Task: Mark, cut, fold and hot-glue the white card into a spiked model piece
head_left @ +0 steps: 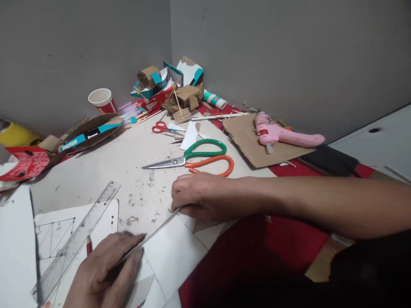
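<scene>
A white card (173, 252) with ruled lines slants across the near edge of the work surface. My left hand (107, 267) pinches its edge between thumb and fingers at lower left. At the other end of that edge, my right hand (201, 194) grips the card with curled fingers. Just beyond the right hand lie large scissors (180, 161) with one green and one orange handle. A clear ruler (81, 229) rests across a sheet with a drawn figure (111, 214), left of my left hand. Beside that hand, a red and black pencil (89, 245) is partly hidden.
At right, a pink glue gun (289, 136) lies on brown cardboard (239, 137). Small red scissors (159, 127), a paper cup (102, 100), cardboard scraps (188, 96) and thin sticks (141, 117) crowd the back. Grey walls (272, 51) enclose the corner.
</scene>
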Motion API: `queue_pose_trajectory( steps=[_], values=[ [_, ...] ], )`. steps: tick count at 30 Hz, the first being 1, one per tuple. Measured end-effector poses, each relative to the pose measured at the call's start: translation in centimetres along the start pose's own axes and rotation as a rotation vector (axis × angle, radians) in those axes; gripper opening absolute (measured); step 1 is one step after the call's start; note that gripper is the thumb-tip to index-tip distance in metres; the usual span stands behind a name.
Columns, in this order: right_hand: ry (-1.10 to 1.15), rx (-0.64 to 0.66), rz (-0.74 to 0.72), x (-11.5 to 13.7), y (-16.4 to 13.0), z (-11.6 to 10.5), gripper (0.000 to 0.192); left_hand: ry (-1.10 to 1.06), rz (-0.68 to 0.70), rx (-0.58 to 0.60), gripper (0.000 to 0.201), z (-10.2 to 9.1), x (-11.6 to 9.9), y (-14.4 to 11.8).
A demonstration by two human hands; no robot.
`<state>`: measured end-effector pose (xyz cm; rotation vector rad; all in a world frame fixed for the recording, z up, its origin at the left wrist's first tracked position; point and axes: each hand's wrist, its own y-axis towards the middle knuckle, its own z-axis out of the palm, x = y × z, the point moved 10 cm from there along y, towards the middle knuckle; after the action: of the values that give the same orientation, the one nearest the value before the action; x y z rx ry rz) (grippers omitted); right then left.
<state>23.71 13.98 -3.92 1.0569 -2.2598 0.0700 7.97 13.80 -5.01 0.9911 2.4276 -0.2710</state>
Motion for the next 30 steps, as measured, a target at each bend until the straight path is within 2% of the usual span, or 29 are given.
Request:
queue_pose_trajectory(
  steps=[8,15,19,24,26,28,30],
  values=[
    [-0.088,0.079,0.051,-0.3,0.5,0.5,0.010,-0.013,0.031,-0.030,0.016,0.3,-0.8,0.6],
    [-0.301,0.155,0.005,0.6,1.2,0.9,0.020,0.027,0.081,-0.060,0.011,0.3,-1.2,0.9],
    [-0.413,0.190,-0.082,2.2,0.9,1.4,0.016,0.140,0.265,-0.039,0.016,0.9,-2.4,0.4],
    [-0.515,0.219,-0.129,3.7,0.5,2.1,0.020,0.378,0.472,-0.125,0.022,1.2,-4.0,-0.8],
    [-0.514,0.206,-0.124,3.8,0.5,2.0,0.021,0.453,0.520,-0.125,0.024,1.4,-4.7,-1.1],
    [-0.482,0.203,-0.098,3.5,0.6,1.9,0.017,0.478,0.478,-0.096,0.022,1.4,-4.8,-0.7],
    [-0.410,0.204,-0.071,3.0,0.7,1.9,0.012,0.419,0.374,-0.067,0.021,1.1,-4.3,0.0]
  ],
)
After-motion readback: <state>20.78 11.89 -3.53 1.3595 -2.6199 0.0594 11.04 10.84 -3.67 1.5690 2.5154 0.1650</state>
